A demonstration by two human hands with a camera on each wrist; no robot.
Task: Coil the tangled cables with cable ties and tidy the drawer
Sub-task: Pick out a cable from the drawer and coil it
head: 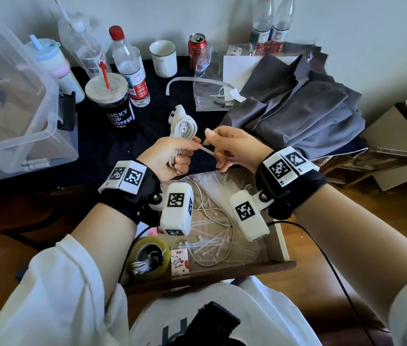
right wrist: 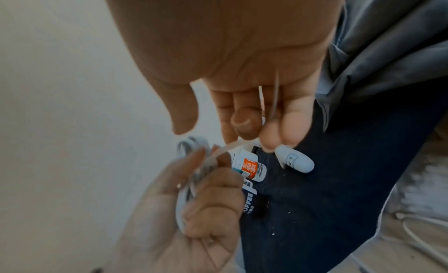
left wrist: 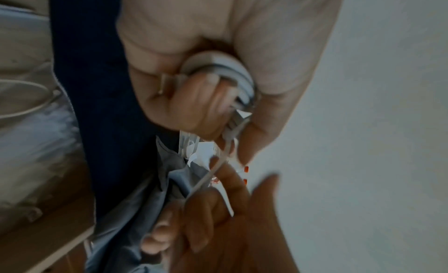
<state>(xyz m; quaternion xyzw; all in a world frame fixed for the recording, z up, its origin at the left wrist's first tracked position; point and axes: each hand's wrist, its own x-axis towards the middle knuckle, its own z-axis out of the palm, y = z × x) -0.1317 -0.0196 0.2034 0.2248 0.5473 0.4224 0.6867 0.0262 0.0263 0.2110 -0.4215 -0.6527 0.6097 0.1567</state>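
- Left hand (head: 170, 156) fisted round coiled white cable (head: 183, 129), held above open drawer (head: 281, 242).
- Right hand (head: 235, 151) pinching cable tie (head: 206, 150) between the fists.
- Keep coil clamped; thread tail through head, cinch snug, not crushing.

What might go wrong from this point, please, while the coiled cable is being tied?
The left hand grips the coiled white cable only at its lower end, so the free upper loops might spring loose. The right hand pinches the thin cable tie with its fingertips; it might slip out. A dropped tie could be lost among the loose ties in the open drawer below.
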